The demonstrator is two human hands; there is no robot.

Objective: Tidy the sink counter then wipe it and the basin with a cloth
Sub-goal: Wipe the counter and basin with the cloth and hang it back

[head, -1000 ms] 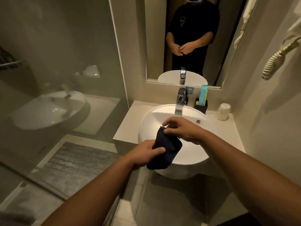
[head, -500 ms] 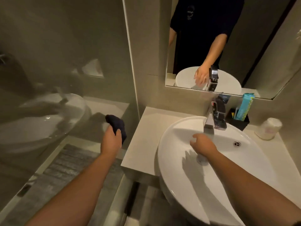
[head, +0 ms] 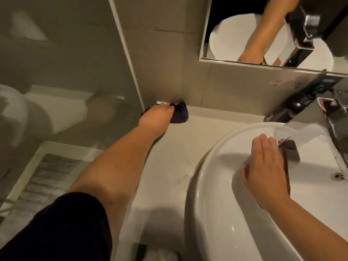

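My left hand (head: pixel 157 117) presses a dark cloth (head: pixel 179 114) onto the pale counter (head: pixel 169 153) at its far left corner, where the counter meets the wall and the glass panel. The white round basin (head: pixel 216 185) fills the right side. My right hand (head: pixel 267 170) rests flat, fingers together, inside the basin just below the chrome tap (head: pixel 310 125); it holds nothing that I can see.
A glass shower panel (head: pixel 66 72) stands at the left edge of the counter, with a grey mat (head: pixel 47 178) on the floor behind it. A mirror (head: pixel 263 31) hangs above the tap. The overflow hole (head: pixel 339 175) shows at the right edge.
My left hand has carried the cloth from the air beside the counter onto its back left corner. The view has moved closer and lower. My right hand stays in the basin under the tap.
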